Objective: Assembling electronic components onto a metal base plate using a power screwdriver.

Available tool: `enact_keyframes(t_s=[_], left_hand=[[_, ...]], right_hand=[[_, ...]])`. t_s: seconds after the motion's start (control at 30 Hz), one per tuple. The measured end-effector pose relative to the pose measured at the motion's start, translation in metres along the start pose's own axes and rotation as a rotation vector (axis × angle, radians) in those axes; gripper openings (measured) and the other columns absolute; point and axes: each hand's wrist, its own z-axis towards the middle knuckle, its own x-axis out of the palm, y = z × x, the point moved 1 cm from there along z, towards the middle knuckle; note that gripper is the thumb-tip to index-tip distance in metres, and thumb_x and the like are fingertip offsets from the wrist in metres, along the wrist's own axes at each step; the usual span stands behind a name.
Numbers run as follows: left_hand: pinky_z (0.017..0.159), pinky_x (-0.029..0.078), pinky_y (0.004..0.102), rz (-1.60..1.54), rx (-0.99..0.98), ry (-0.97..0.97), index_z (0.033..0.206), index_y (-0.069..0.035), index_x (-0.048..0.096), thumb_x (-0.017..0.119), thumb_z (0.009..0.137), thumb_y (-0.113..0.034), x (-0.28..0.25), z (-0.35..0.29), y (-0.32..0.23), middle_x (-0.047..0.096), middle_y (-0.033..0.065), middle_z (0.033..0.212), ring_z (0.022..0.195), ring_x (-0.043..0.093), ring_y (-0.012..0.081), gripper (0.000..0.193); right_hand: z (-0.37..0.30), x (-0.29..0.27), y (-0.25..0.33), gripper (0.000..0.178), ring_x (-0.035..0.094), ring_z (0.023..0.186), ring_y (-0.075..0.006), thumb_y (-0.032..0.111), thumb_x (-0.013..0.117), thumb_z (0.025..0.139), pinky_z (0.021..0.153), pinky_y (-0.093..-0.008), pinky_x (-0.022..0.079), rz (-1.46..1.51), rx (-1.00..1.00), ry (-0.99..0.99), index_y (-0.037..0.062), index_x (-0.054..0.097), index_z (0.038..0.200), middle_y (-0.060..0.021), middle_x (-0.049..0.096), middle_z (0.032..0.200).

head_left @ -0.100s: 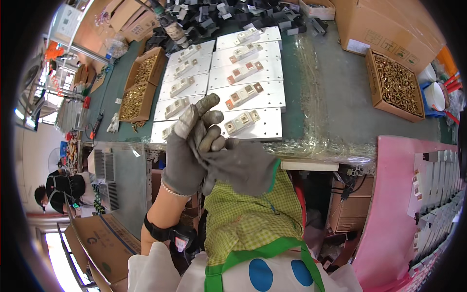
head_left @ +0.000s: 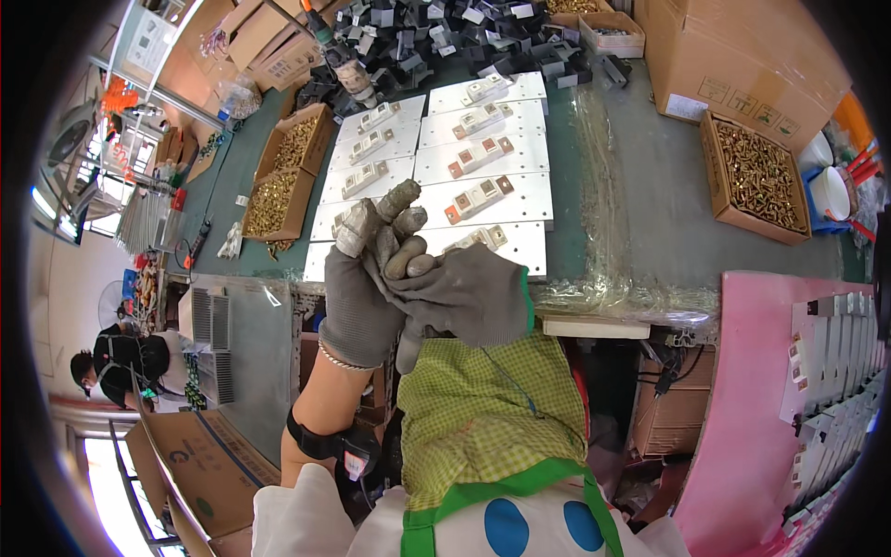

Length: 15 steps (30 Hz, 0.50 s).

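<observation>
Left hand (head_left: 355, 311) in a grey knit glove, two fingertips wrapped in pale, soiled covering, raised over the near edge of the surface (head_left: 645, 190). My left grip was closed on a loose grey glove (head_left: 478, 295), its green-edged cuff (head_left: 530, 302) pointing right. Several fingertips bunched together there; I could not tell which belonged to which glove. Right hand out of view, so I could not tell the state of its grip.

Just beyond my fingers lay silvery metal plates (head_left: 527, 243) in two columns, running from near to far. Each visible block (head_left: 479, 200) sat slantwise on its plate, pale, some with reddish ends. The nearest plates were partly hidden by my glove.

Far side: a heap of black and grey pieces (head_left: 445, 42), and a hand-held power tool (head_left: 351, 72) by the plates' far left corner. Left: open cartons of brass-coloured screws (head_left: 272, 200). Right: another open box of screws (head_left: 756, 176), close by a large cardboard carton (head_left: 742, 65).

Near right, a pink panel (head_left: 733, 390) carried more metal parts. My checked apron (head_left: 501, 399) showed below the gloves.
</observation>
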Motion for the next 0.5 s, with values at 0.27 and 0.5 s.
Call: enact_keyframes(t_s=[0.27, 0.5], left_hand=[[0.048, 0.036, 0.0199, -0.247, 0.068, 0.253, 0.115, 0.003, 0.044, 0.041, 0.091, -0.032, -0.01, -0.021, -0.022, 0.05, 0.0076, 0.082, 0.048, 0.038, 0.0056, 0.043], [0.042, 0.032, 0.0179, -0.291, 0.046, 0.254, 0.118, 0.0, 0.044, 0.041, 0.091, -0.033, -0.021, -0.016, -0.025, 0.047, 0.0025, 0.077, 0.047, 0.031, 0.0054, 0.043]], right_hand=[[-0.412, 0.057, 0.077, 0.022, 0.056, 0.074, -0.0109, 0.016, 0.046, 0.088, 0.066, -0.0231, 0.046, 0.222, 1.112, -0.656, -0.0006, 0.056, 0.098, -0.0038, 0.061, 0.082], [-0.1, 0.012, 0.075, 0.028, 0.057, 0.078, -0.0131, 0.02, 0.046, 0.09, 0.068, -0.0276, 0.046, 0.922, 0.718, -0.538, 0.0009, 0.047, 0.111, -0.0028, 0.056, 0.09]])
